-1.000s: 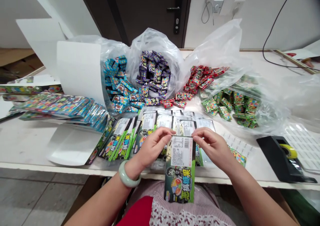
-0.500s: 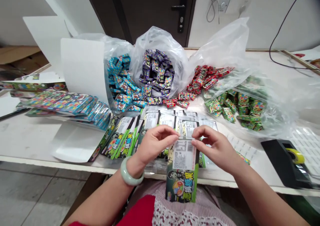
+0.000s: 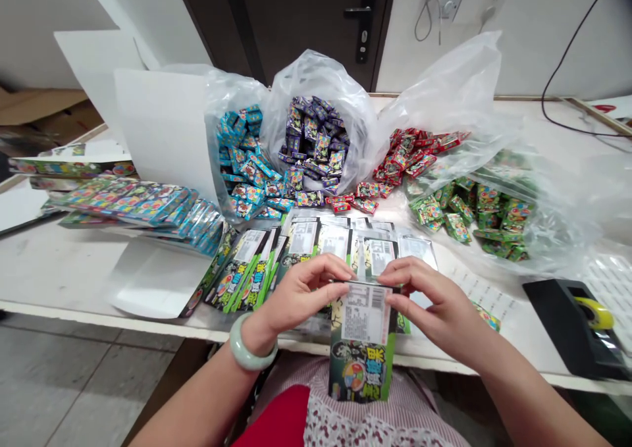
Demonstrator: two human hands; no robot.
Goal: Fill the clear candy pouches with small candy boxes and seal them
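A black-and-green printed candy pouch (image 3: pixel 363 341) with a white label hangs upright over my lap, in front of the table edge. My left hand (image 3: pixel 309 295) pinches its top left corner between thumb and fingers. At the top right, my right hand (image 3: pixel 432 299) grips the same pouch with thumb and fingertips. Behind it on the table, more pouches of the same kind (image 3: pixel 239 272) lie in overlapping rows, partly hidden by my hands.
Clear plastic bags spill small candy packs: blue (image 3: pixel 247 164), purple (image 3: pixel 318 137), red (image 3: pixel 405 154) and green (image 3: pixel 503 216). Filled display boxes (image 3: pixel 133 200) with raised white lids stand left. A black tape dispenser (image 3: pixel 567 328) and a sticker sheet (image 3: pixel 481 289) are on the right.
Both hands have spread slightly apart along the pouch's top edge and sit a little lower. The clear strip above the pouch's printed top is less visible. The view has shifted slightly.
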